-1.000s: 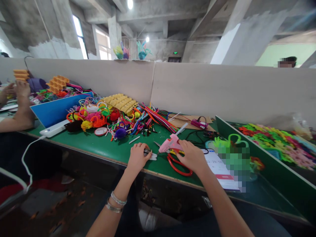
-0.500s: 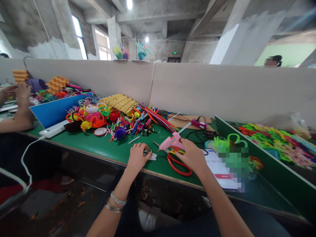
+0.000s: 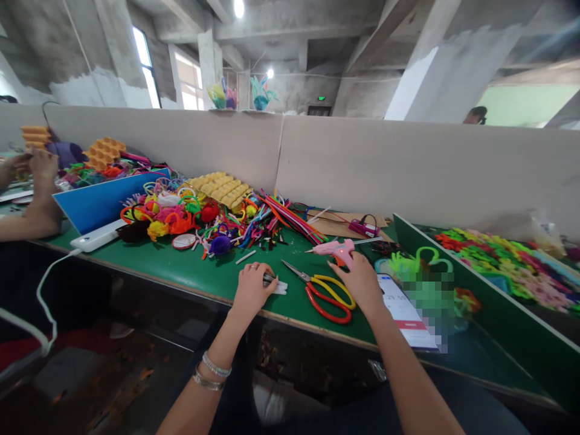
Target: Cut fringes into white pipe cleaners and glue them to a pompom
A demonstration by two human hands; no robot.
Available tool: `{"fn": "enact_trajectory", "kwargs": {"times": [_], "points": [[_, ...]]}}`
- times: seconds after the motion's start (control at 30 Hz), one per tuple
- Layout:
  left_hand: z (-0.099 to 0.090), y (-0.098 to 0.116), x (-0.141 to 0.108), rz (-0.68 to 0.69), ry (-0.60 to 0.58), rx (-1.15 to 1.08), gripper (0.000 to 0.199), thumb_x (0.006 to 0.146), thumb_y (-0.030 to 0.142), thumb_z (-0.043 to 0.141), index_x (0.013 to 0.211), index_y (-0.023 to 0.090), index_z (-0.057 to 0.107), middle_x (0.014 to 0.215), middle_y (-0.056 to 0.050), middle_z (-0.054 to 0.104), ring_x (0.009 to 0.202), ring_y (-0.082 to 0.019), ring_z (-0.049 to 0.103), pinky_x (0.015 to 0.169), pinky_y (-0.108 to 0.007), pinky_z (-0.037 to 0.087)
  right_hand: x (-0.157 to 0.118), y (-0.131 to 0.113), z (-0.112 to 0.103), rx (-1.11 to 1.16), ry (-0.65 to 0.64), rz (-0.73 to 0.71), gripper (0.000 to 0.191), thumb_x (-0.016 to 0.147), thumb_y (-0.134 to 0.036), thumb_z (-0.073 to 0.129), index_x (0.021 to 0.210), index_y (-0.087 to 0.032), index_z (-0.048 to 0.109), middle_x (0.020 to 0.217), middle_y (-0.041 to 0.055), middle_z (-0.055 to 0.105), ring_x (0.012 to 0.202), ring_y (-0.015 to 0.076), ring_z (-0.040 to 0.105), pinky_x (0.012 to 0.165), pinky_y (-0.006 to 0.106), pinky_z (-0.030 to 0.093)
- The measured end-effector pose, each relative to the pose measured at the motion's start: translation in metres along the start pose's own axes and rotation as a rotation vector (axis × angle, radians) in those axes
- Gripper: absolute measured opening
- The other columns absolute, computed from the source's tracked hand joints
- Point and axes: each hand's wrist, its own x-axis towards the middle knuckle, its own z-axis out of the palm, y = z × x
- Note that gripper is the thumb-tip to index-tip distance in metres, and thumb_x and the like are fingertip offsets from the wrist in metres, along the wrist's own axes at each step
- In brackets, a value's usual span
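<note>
My right hand (image 3: pixel 361 279) is wrapped round the handle of a pink glue gun (image 3: pixel 336 249), whose nozzle points left above the green table. Scissors (image 3: pixel 330 295) with one red and one yellow handle lie between my hands, blades toward the upper left. My left hand (image 3: pixel 254 286) rests near the table's front edge, its fingers closed over a small white piece (image 3: pixel 281 287) with something dark beside it. A short white stick (image 3: pixel 245 257) lies just beyond that hand.
Colourful pipe cleaners (image 3: pixel 272 220), a yellow egg tray (image 3: pixel 222 188) and a blue board (image 3: pixel 109 199) stand to the left. At right are a phone (image 3: pixel 403 311), a green divider (image 3: pixel 480 290) and fuzzy flowers (image 3: pixel 521 260). A person's hand (image 3: pixel 44 169) shows at far left.
The glue gun has moved right and away from my left hand, still in my right hand. The scissors are now uncovered. My left hand has stayed in place.
</note>
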Motion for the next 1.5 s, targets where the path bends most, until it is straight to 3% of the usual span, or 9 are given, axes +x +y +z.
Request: {"fn": "enact_trajectory", "kwargs": {"times": [0.3, 0.43, 0.63, 0.8, 0.9, 1.07, 1.27, 1.5], "points": [[0.001, -0.001, 0.001, 0.005, 0.0, 0.004, 0.014, 0.075, 0.034, 0.054, 0.084, 0.023, 0.056, 0.086, -0.003, 0.058, 0.089, -0.021, 0.049, 0.076, -0.032, 0.035, 0.004, 0.004, 0.006, -0.065, -0.112, 0.046, 0.043, 0.075, -0.049, 0.046, 0.094, -0.01, 0.05, 0.082, 0.0118, 0.054, 0.078, 0.0232, 0.053, 0.069, 0.033, 0.041], [0.001, -0.001, 0.0, 0.017, 0.016, 0.006, 0.017, 0.078, 0.037, 0.049, 0.083, 0.022, 0.056, 0.086, -0.003, 0.059, 0.087, -0.02, 0.049, 0.075, -0.032, 0.035, 0.006, 0.002, 0.001, 0.044, -0.069, 0.037, 0.045, 0.073, -0.054, 0.046, 0.088, -0.013, 0.053, 0.08, 0.0108, 0.056, 0.076, 0.0235, 0.054, 0.066, 0.033, 0.042], [-0.003, 0.001, 0.002, 0.022, 0.052, -0.103, 0.024, 0.085, 0.034, 0.037, 0.092, 0.023, 0.057, 0.091, -0.002, 0.062, 0.09, -0.019, 0.051, 0.079, -0.032, 0.037, 0.005, -0.011, -0.013, 0.246, -0.009, 0.03, 0.054, 0.067, -0.058, 0.051, 0.095, -0.011, 0.053, 0.089, 0.0127, 0.059, 0.079, 0.0233, 0.055, 0.068, 0.034, 0.042], [-0.008, 0.01, 0.003, 0.091, 0.082, -0.226, 0.024, 0.082, 0.034, 0.043, 0.099, 0.023, 0.056, 0.1, -0.003, 0.061, 0.094, -0.019, 0.051, 0.082, -0.032, 0.038, 0.003, -0.016, -0.024, 0.282, 0.002, 0.038, 0.057, 0.065, -0.06, 0.052, 0.097, -0.012, 0.053, 0.09, 0.0116, 0.06, 0.078, 0.0227, 0.055, 0.067, 0.032, 0.041], [-0.009, 0.015, 0.001, 0.131, 0.049, -0.232, 0.022, 0.08, 0.034, 0.047, 0.094, 0.022, 0.059, 0.097, -0.004, 0.061, 0.093, -0.02, 0.051, 0.083, -0.033, 0.038, 0.003, -0.009, -0.023, 0.216, 0.003, 0.076, 0.054, 0.067, -0.06, 0.049, 0.094, -0.013, 0.053, 0.088, 0.0121, 0.06, 0.078, 0.0233, 0.055, 0.066, 0.032, 0.04], [-0.019, 0.014, -0.003, 0.141, -0.016, -0.207, 0.022, 0.08, 0.034, 0.046, 0.092, 0.022, 0.06, 0.093, -0.004, 0.061, 0.093, -0.02, 0.051, 0.083, -0.034, 0.038, 0.006, 0.004, -0.011, 0.043, -0.141, 0.065, 0.042, 0.073, -0.052, 0.047, 0.088, -0.013, 0.055, 0.082, 0.0119, 0.059, 0.077, 0.0238, 0.054, 0.062, 0.03, 0.038], [-0.04, 0.0, -0.005, 0.166, -0.106, -0.179, 0.022, 0.081, 0.034, 0.045, 0.094, 0.024, 0.059, 0.097, -0.003, 0.06, 0.097, -0.02, 0.05, 0.086, -0.034, 0.036, 0.007, -0.004, 0.0, -0.196, -0.196, 0.072, 0.041, 0.078, -0.046, 0.044, 0.092, -0.009, 0.055, 0.085, 0.0143, 0.061, 0.079, 0.0242, 0.055, 0.063, 0.031, 0.035], [-0.056, -0.008, -0.01, 0.215, -0.197, -0.148, 0.027, 0.075, 0.039, 0.053, 0.097, 0.023, 0.057, 0.101, -0.003, 0.06, 0.098, -0.021, 0.05, 0.087, -0.035, 0.035, 0.002, -0.01, -0.009, -0.354, -0.111, 0.056, 0.038, 0.081, -0.044, 0.04, 0.093, -0.011, 0.056, 0.086, 0.0138, 0.06, 0.082, 0.0264, 0.051, 0.064, 0.034, 0.03]]}}
